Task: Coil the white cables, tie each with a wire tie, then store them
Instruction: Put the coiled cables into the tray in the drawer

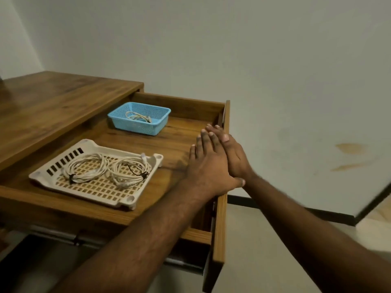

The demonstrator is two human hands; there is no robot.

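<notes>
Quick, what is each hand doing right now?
Left hand: open, fingers straight, holding nothing, overlapping the right.
Right hand: open, fingers straight, holding nothing.

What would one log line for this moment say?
hands: left and right flat, palms together | drawer: open | tray: two tied cables | blue basket: another cable

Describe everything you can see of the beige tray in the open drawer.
The beige tray is shallow, plastic-looking, with a grid-perforated floor, slots along its far rim and round corner posts. It lies flat on the drawer floor, near the front-left. Two coiled white cables, each bound with a dark tie, rest inside. Neither hand touches it.
</notes>
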